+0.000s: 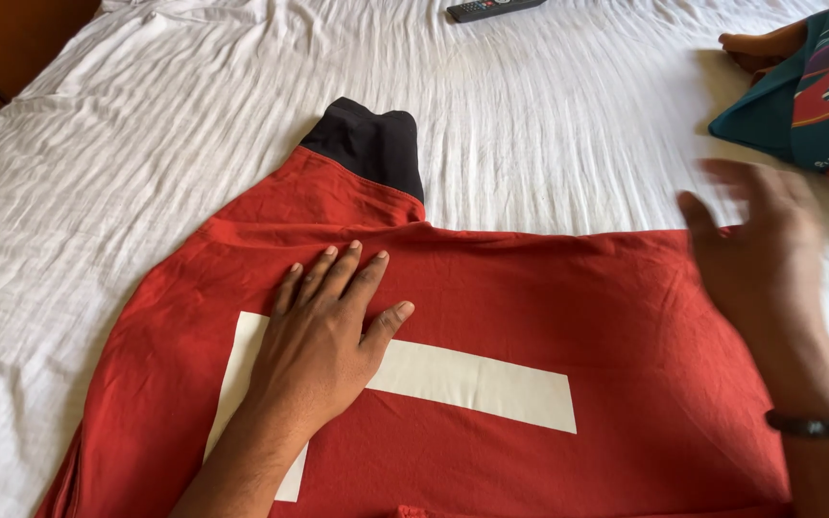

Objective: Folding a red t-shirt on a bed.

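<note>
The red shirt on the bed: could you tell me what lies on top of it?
The left hand lies flat on the red shirt, covering part of its white stripe. The blurred right hand hovers over its right side.

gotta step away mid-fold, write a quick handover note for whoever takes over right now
Left hand: open, flat on the red shirt, partly over its white stripe.
Right hand: open, blurred, above the shirt's right edge, holding nothing.
Shirt lies spread on the white bedsheet; one black-cuffed sleeve points up the bed.
Done: shirt laid out, mostly smooth.
Left: a ridge runs across near the sleeve; no fold visible yet.
Remote and a patterned cloth lie at the far edge.
</note>
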